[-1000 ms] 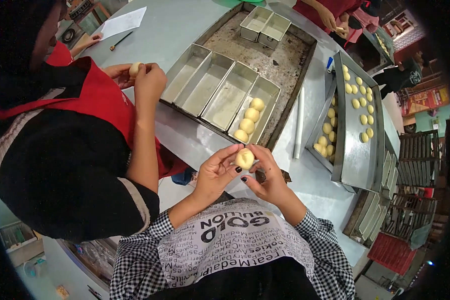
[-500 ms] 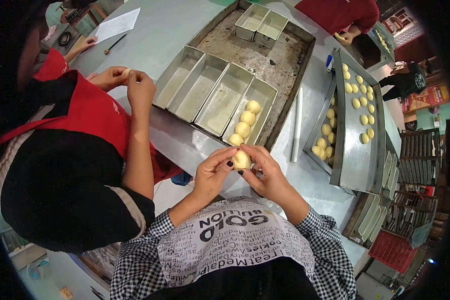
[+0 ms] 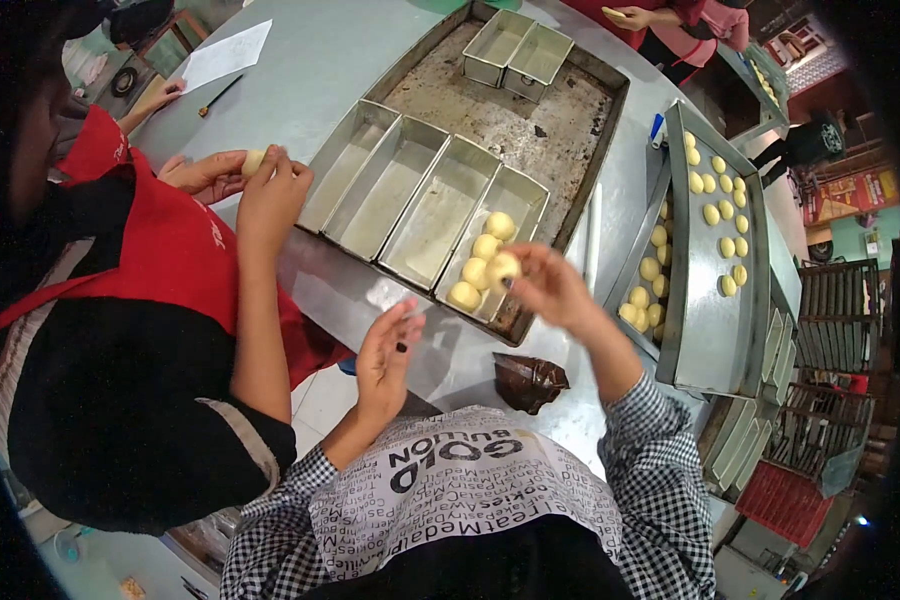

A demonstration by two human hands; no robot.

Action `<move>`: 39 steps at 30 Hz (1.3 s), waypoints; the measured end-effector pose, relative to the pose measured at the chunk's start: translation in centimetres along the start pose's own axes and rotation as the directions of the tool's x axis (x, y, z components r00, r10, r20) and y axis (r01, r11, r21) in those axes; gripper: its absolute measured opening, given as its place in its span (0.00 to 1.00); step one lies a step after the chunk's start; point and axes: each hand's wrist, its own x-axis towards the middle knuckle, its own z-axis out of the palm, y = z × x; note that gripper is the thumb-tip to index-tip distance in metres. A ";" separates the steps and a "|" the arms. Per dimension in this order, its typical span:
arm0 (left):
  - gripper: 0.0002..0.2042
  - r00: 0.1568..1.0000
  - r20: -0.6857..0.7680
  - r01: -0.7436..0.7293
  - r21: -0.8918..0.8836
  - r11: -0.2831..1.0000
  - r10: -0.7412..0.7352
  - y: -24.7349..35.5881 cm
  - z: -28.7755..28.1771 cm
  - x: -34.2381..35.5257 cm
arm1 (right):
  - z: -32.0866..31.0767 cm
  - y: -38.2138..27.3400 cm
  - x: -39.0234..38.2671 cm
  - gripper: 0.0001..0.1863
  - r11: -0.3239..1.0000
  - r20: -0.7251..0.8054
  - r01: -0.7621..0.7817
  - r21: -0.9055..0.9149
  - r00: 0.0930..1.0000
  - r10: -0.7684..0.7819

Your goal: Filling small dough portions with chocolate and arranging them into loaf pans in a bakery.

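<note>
Between the fingers of my right hand (image 3: pixel 548 285) is a round yellow dough ball (image 3: pixel 504 268), held over the right edge of the rightmost loaf tin (image 3: pixel 523 200). A row of several dough balls (image 3: pixel 486 247) lies inside that tin. My left hand (image 3: pixel 388 352) is raised in front of the tins with its fingers stretched out and nothing in it. On the steel table near my apron sits a dark brown, shiny bundle (image 3: pixel 530 383), perhaps a bag of filling; its contents cannot be made out.
Other long tins (image 3: pixel 390 185) stand left of the filled one on a worn baking tray (image 3: pixel 450 70). Two small tins (image 3: pixel 500 45) are at its far end. Metal trays of dough balls (image 3: pixel 715 250) stand at right. A co-worker in a red apron (image 3: pixel 185 240) works dough close on my left.
Both hands held the dough ball together in front of the tins. Now my right hand has carried it forward to the rightmost tin, and my left hand has let go, uncovering the brown bundle.
</note>
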 end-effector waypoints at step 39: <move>0.18 0.813 -0.025 0.517 -0.427 0.742 -0.581 -6.3 -5.7 -4.5 | -6.8 1.2 9.3 0.11 0.177 0.050 0.062 -0.982 0.996 -0.073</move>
